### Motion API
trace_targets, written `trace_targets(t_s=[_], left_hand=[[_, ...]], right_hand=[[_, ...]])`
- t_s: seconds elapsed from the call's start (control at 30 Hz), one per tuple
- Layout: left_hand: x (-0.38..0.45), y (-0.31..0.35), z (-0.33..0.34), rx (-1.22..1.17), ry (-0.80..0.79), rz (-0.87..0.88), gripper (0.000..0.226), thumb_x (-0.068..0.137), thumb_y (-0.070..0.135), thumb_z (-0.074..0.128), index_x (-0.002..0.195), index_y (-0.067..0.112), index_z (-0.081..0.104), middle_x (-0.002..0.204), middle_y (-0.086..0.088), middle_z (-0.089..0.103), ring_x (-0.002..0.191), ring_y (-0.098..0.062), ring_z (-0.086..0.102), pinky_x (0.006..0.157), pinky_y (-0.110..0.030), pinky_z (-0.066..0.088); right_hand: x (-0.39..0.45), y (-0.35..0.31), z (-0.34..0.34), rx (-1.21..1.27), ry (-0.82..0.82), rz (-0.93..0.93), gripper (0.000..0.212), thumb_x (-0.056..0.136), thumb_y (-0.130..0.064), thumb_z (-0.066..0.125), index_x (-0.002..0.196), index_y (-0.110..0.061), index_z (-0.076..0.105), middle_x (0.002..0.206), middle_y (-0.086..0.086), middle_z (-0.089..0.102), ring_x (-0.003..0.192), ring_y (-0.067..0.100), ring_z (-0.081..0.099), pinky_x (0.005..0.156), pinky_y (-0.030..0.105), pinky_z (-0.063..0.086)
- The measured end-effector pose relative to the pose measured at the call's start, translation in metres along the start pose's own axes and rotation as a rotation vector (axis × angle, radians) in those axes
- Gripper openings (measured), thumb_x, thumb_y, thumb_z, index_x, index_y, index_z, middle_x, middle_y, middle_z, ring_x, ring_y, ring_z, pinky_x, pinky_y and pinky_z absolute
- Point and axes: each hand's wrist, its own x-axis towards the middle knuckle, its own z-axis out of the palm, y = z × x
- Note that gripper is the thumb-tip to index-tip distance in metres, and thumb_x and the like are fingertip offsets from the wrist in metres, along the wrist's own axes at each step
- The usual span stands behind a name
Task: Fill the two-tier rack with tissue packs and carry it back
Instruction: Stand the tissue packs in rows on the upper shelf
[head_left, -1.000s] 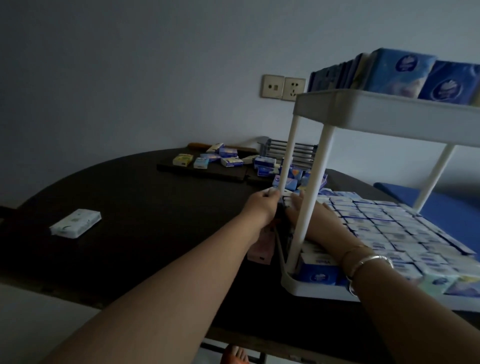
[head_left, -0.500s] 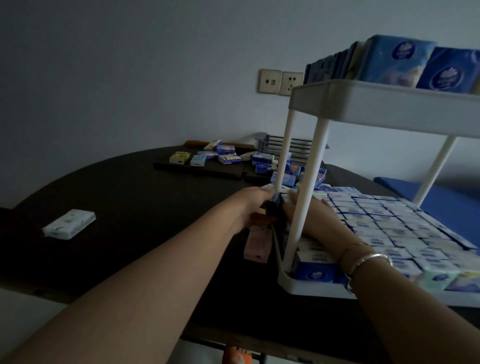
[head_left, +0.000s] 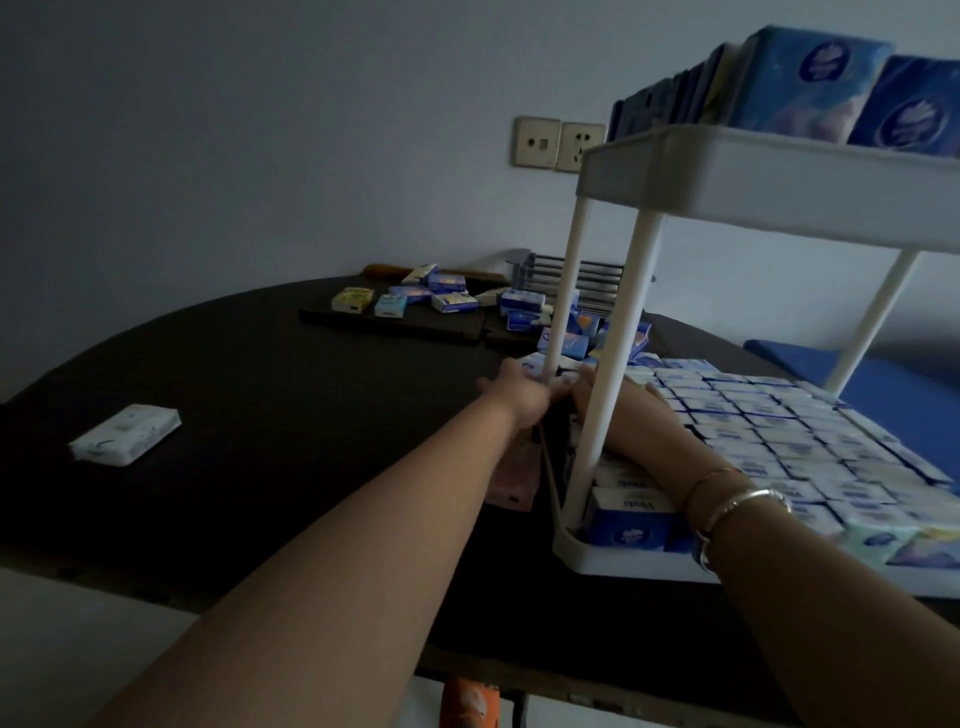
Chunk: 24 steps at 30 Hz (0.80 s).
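Note:
The white two-tier rack (head_left: 727, 179) stands on the right of the dark table (head_left: 260, 395). Blue tissue packs (head_left: 810, 78) stand upright on its upper tier, and rows of pale and blue packs (head_left: 779, 447) cover the lower tier. My left hand (head_left: 519, 397) is at the lower tier's left rim beside the far-left post, fingers curled on a small pale pack (head_left: 560, 383). My right hand (head_left: 615, 413) reaches in under the upper tier and lies over the packs, fingertips meeting the left hand. The near post hides part of it.
A white pack (head_left: 124, 434) lies alone at the table's left. A pink pack (head_left: 514, 480) lies beside the rack under my left forearm. Several loose packs (head_left: 415, 301) sit on a dark tray at the back, by a metal rack (head_left: 587, 275). A blue surface (head_left: 909, 405) lies behind right.
Both hands have shifted a little farther along the rack's left rim towards the far post. The dark pack seen between them half a second ago no longer shows.

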Motion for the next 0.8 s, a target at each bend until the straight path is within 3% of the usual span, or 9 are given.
trace_targets(t_s=[0.1,0.17,0.23,0.3,0.37,0.47,0.53,0.67,0.8], left_hand=[[-0.005,-0.007,0.001,0.028,0.074,-0.119,0.097,0.079,0.058,0.064,0.149,0.011,0.016,0.15,-0.015,0.024,0.134,-0.033,0.035,0.1,-0.041,0.038],[-0.008,-0.008,0.001,0.035,0.135,-0.102,0.095,0.076,0.062,0.064,0.145,0.012,0.022,0.147,-0.015,0.03,0.131,-0.033,0.037,0.104,-0.044,0.039],[-0.018,-0.003,-0.005,-0.014,0.204,-0.036,0.074,0.078,0.063,0.061,0.127,0.014,0.037,0.136,-0.012,0.043,0.124,-0.032,0.044,0.099,-0.045,0.042],[-0.032,0.003,-0.018,-0.016,0.235,0.021,0.044,0.087,0.057,0.053,0.107,0.019,0.043,0.12,-0.006,0.051,0.115,-0.026,0.048,0.09,-0.039,0.044],[-0.052,0.004,-0.035,0.036,0.246,0.048,0.031,0.094,0.05,0.047,0.104,0.021,0.046,0.11,-0.002,0.052,0.11,-0.023,0.049,0.086,-0.036,0.042],[-0.092,0.0,-0.059,0.105,0.239,0.054,0.026,0.097,0.044,0.044,0.108,0.021,0.049,0.107,-0.001,0.053,0.102,-0.018,0.05,0.082,-0.033,0.038],[-0.121,0.0,-0.07,0.148,0.249,0.07,0.019,0.098,0.04,0.043,0.096,0.022,0.05,0.098,0.0,0.053,0.091,-0.015,0.05,0.079,-0.032,0.038],[-0.169,0.003,-0.084,0.191,0.286,0.144,0.03,0.1,0.031,0.043,0.071,0.025,0.04,0.076,0.002,0.043,0.066,-0.009,0.04,0.063,-0.026,0.034],[-0.199,0.002,-0.102,0.214,0.285,0.156,0.015,0.098,0.026,0.047,0.083,0.025,0.049,0.086,0.003,0.047,0.081,-0.011,0.046,0.075,-0.03,0.038]], right_hand=[[0.004,-0.001,-0.001,0.016,0.012,0.012,0.048,0.101,-0.036,0.026,0.145,-0.017,0.028,0.153,0.008,0.028,0.143,0.025,0.023,0.115,0.054,0.018],[-0.001,-0.003,-0.005,0.145,0.065,0.038,0.035,0.101,-0.033,0.029,0.124,-0.017,0.049,0.139,0.012,0.045,0.126,0.028,0.043,0.106,0.046,0.034],[-0.014,-0.003,-0.009,0.322,0.172,0.034,0.022,0.099,-0.027,0.036,0.093,-0.02,0.056,0.118,0.014,0.057,0.097,0.027,0.054,0.083,0.036,0.043],[-0.034,-0.001,-0.016,0.45,0.278,0.033,0.021,0.096,-0.019,0.041,0.104,-0.018,0.06,0.109,0.014,0.06,0.084,0.026,0.054,0.072,0.032,0.043],[-0.058,-0.001,-0.022,0.437,0.345,0.045,0.026,0.092,-0.01,0.04,0.108,-0.012,0.061,0.098,0.012,0.063,0.075,0.024,0.054,0.067,0.028,0.042],[-0.092,-0.005,-0.026,0.216,0.463,0.052,0.021,0.088,-0.008,0.041,0.074,-0.007,0.057,0.076,0.01,0.059,0.075,0.027,0.056,0.063,0.03,0.041],[-0.117,-0.013,-0.031,0.166,0.477,0.043,0.023,0.089,-0.01,0.044,0.066,-0.011,0.048,0.073,0.009,0.055,0.073,0.028,0.053,0.06,0.031,0.037],[-0.153,-0.044,-0.046,0.249,0.465,-0.035,0.024,0.091,-0.014,0.044,0.068,-0.011,0.046,0.071,0.008,0.052,0.068,0.027,0.052,0.053,0.029,0.035],[-0.157,-0.089,-0.055,0.307,0.412,-0.098,0.018,0.093,-0.02,0.045,0.083,-0.01,0.057,0.09,0.01,0.061,0.081,0.028,0.06,0.066,0.033,0.049]])
